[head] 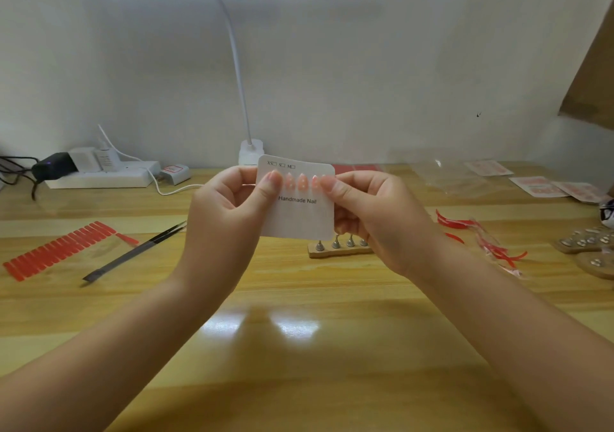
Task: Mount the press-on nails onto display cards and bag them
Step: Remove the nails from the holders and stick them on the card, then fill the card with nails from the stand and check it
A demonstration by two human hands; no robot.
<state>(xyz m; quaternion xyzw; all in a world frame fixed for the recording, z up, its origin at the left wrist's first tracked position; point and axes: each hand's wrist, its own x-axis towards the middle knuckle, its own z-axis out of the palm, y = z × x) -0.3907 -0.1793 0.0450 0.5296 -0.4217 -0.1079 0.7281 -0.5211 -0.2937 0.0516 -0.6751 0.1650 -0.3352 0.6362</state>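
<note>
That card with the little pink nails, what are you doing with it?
Both hands hold a white card up over the table. The left hand and right hand pinch its sides, thumbs pressing on a row of pink nails stuck across it. Clear bags wait at the back right.

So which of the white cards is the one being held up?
The card that says "Handmade Nail", with pink nails on it. The left hand and right hand pinch its sides. The other cards lie flat on the table, far right.
</note>
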